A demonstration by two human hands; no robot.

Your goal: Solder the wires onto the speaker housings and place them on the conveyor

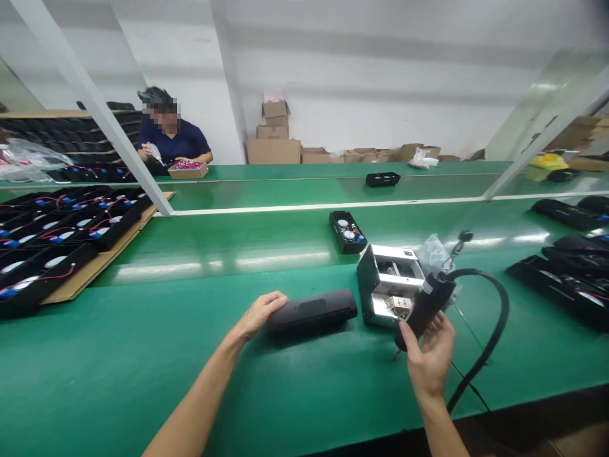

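My left hand (259, 315) grips the left end of a black, rounded oblong speaker (313, 311) lying on the green bench. In my right hand (431, 355) is a black electric screwdriver (425, 304), tilted with its bit pointing down and its thick cable curving off to the right. The bit is above the bench, to the right of the speaker and apart from it. Just behind the screwdriver stands a silver and black screw feeder (391, 285), partly covered by the tool. An open speaker shell (347, 232) with two round drivers sits beyond the feeder.
On the left, several open speaker shells (61, 254) lie on cardboard (102, 270). More black shells (566, 285) are at the right. A clear plastic bag (435, 254) sits behind the feeder. White frame posts (95, 95) rise from the bench. Across it, a person (174, 139) handles small parts.
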